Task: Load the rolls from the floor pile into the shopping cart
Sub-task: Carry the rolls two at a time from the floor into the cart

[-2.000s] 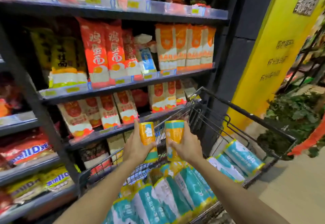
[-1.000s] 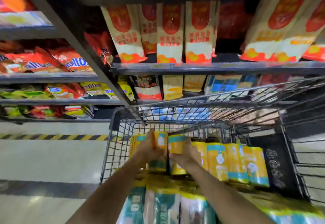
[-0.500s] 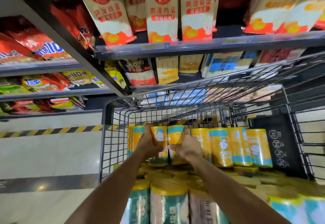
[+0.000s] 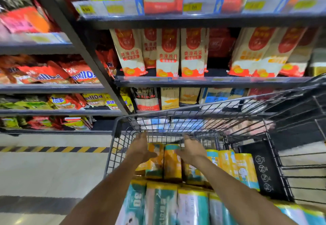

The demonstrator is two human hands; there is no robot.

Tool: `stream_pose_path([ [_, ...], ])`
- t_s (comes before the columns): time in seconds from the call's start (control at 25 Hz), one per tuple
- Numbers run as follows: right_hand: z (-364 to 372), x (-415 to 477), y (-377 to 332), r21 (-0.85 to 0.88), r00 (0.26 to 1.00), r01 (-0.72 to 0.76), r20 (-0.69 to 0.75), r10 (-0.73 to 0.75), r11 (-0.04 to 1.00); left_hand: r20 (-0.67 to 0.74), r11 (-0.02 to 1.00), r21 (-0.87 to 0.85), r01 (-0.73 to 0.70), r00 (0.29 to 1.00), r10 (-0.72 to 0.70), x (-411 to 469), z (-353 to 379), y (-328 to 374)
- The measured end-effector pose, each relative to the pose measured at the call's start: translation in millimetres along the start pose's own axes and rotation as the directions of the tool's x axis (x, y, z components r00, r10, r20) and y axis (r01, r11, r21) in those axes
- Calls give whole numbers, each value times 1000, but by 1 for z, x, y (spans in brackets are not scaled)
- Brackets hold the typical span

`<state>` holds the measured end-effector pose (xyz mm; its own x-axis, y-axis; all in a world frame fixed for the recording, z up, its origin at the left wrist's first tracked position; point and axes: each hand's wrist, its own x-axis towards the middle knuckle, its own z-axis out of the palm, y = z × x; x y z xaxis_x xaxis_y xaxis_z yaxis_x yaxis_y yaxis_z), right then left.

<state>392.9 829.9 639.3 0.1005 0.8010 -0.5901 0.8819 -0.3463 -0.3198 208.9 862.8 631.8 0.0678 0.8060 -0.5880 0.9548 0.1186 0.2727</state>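
Two yellow rolls (image 4: 165, 163) stand upright at the far left end of the wire shopping cart (image 4: 116, 147), beside a row of several more yellow rolls (image 4: 236, 166). My left hand (image 4: 142, 147) hovers just left of them with fingers straight, holding nothing. On their right my right hand (image 4: 191, 149) is spread open above the row, also holding nothing. Teal and white rolls (image 4: 164, 205) lie packed in the near part of the cart, under my forearms. The floor pile is out of view.
Dark store shelves (image 4: 202, 81) with red and white noodle packs stand right behind the cart. A black child-seat flap (image 4: 262, 168) leans inside the cart at right. Pale floor with a yellow-black hazard stripe (image 4: 53, 149) lies to the left.
Both hands carried a yellow roll each into the cart, set them upright at the left end of the row, then let go and spread open. The camera tilted up.
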Motion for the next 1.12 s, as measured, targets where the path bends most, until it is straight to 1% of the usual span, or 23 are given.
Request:
stream_pose_path([
  [0.12, -35, -19, -7, -110, 980, 168, -88, -178, 980, -185, 998, 55, -7, 983, 17, -37, -25, 3],
  [0.24, -58, -47, -23, -176, 926, 325, -141, -351, 929, -328, 996, 59, 68, 944, -45, -87, -46, 3],
  [0.36, -72, -79, -51, -243, 823, 500, -165, -544, 831, -464, 988, 43, 145, 879, -109, -146, -63, -9],
  [0.48, -64, -111, -93, -291, 712, 640, -125, -691, 711, -573, 966, -34, 257, 787, -230, -216, -68, -42],
  [0.52, -57, -121, -107, -305, 680, 672, -107, -725, 675, -604, 954, -70, 293, 748, -274, -238, -65, -54],
  [0.56, -45, -134, -124, -312, 633, 718, -76, -770, 622, -638, 934, -109, 340, 697, -328, -265, -58, -72],
  [0.64, -18, -166, -159, -293, 520, 815, -8, -854, 500, -671, 875, -194, 445, 590, -449, -316, -37, -109],
  [0.72, 17, -202, -192, -269, 415, 885, 83, -906, 381, -666, 788, -304, 536, 472, -578, -367, -8, -147],
  [0.88, 96, -270, -247, -238, 223, 957, 229, -947, 168, -601, 603, -493, 627, 256, -757, -453, 56, -206],
  [0.92, 112, -282, -255, -220, 201, 964, 254, -946, 146, -582, 561, -522, 643, 213, -785, -468, 67, -214],
  [1.0, 158, -318, -280, -178, 134, 981, 340, -931, 77, -511, 449, -578, 681, 126, -850, -505, 94, -243],
  [1.08, 201, -349, -305, -143, 89, 989, 404, -910, 33, -480, 387, -644, 660, 45, -876, -536, 112, -273],
  [1.12, 220, -361, -316, -129, 69, 992, 419, -905, 16, -469, 365, -662, 655, 19, -883, -550, 118, -288],
])
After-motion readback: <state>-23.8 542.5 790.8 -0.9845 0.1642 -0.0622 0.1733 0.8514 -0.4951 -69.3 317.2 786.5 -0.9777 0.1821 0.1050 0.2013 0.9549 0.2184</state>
